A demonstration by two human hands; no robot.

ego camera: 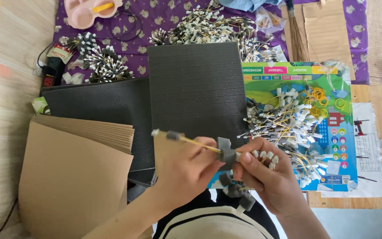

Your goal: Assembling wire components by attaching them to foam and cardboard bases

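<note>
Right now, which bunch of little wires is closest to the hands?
The loose heap of white-tipped wires on the colourful board, right beside the right hand. The other bundles lie far off on the purple cloth.

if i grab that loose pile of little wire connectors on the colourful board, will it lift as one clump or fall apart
Probably partly as a clump: the wire pile looks tangled, so thin leads should snag together. It likely feels light and floppy, with strands dangling. Loose pieces at its edges may drop onto the colourful board.

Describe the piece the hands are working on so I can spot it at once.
Find the black ridged foam sheet at centre. Below its near edge, both hands meet on a thin yellow wire. Unlike the heaped wires to the right, it lies alone, with a grey foam wrap at the fingertips.
</note>
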